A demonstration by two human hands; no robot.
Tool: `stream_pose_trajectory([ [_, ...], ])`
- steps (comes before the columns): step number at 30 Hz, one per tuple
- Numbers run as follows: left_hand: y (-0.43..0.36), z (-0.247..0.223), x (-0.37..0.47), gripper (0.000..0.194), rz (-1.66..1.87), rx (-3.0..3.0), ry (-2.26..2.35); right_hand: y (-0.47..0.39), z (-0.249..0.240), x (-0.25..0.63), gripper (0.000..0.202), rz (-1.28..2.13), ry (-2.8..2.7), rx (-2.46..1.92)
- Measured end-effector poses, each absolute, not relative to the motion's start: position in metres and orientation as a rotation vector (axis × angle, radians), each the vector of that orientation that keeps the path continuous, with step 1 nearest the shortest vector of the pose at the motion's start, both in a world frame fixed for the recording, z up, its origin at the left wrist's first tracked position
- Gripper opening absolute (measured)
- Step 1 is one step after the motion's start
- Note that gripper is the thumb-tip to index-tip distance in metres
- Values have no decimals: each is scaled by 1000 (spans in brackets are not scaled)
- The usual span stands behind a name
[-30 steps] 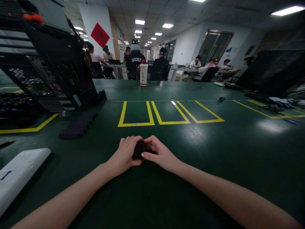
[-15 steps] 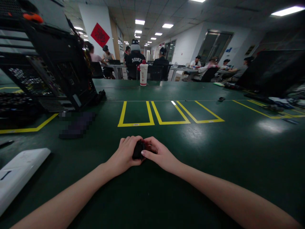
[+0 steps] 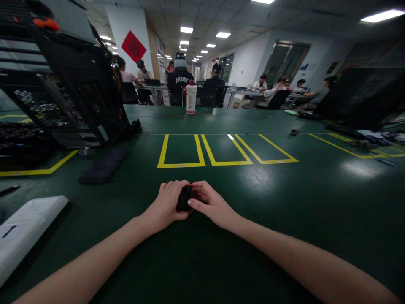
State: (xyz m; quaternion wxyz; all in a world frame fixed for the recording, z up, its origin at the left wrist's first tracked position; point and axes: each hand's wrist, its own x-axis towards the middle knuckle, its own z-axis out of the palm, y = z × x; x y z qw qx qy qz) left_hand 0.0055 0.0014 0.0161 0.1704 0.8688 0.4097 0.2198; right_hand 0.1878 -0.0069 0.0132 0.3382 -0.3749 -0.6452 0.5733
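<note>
A small black object (image 3: pixel 183 200) is held between both hands above or on the green table (image 3: pixel 202 261), near its middle. My left hand (image 3: pixel 167 200) wraps round its left side, with the thumb below and the fingers over the top. From the right, my right hand (image 3: pixel 211 204) closes on it, its thumb tip at the near right edge. The fingers hide part of the object, and what it is cannot be made out. Beyond the hands, yellow tape outlines (image 3: pixel 181 165) mark the table.
On the left are an open black computer case (image 3: pixel 76 93), a dark blurred-out flat item (image 3: pixel 104 165) and a white device (image 3: pixel 28 228). A white cup (image 3: pixel 191 99) stands at the far edge. Cables and tools (image 3: pixel 363 144) lie at right. Several people sit at tables behind.
</note>
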Motion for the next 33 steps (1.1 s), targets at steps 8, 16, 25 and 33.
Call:
stream_pose_trajectory([
  [8,1,17,6,51,619,2485,1173,-4,12,190,29,1557,-1659,-860],
  [16,1,17,6,49,628,2473,1160,-5,15,188,29,1543,-1648,-955],
  [25,2,13,6,52,636,2499,1179,-5,14,189,25,1558,-1649,-867],
  [33,1,17,5,50,608,2484,1160,-4,13,189,30,1543,-1667,-925],
])
